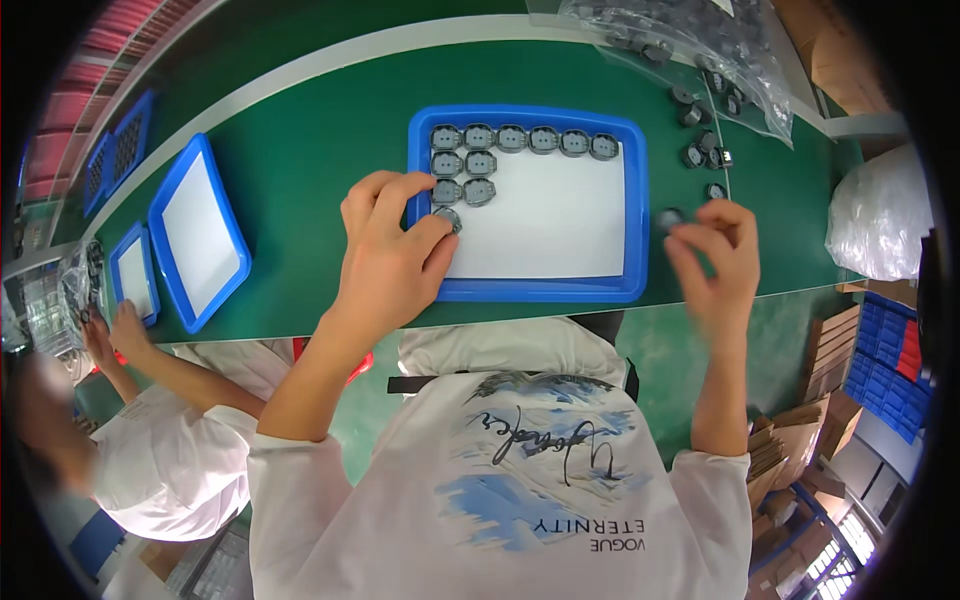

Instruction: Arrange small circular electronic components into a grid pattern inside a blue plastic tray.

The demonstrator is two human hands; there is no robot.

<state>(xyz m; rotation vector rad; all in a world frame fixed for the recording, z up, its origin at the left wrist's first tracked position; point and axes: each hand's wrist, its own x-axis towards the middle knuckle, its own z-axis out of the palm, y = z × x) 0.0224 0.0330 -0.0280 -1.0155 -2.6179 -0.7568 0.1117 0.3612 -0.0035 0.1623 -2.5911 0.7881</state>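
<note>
The smooth plastic tabletop tray (540,290), glossy blue with rounded corners, has a flat white lining (560,220) and carries dark grey, round-edged pieces (543,139) along its top and left. The left hand (385,245), loosely curled, touches a grey piece (449,218) there (gripped or not, I cannot tell); the right hand (722,268), fingertips closed, pinches a blurred piece (671,217) just right of the tray.

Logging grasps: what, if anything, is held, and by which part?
Right hand pinches a blurred piece by its edge. Left hand touches the nearest grey piece in the tray; grip unclear.
</note>
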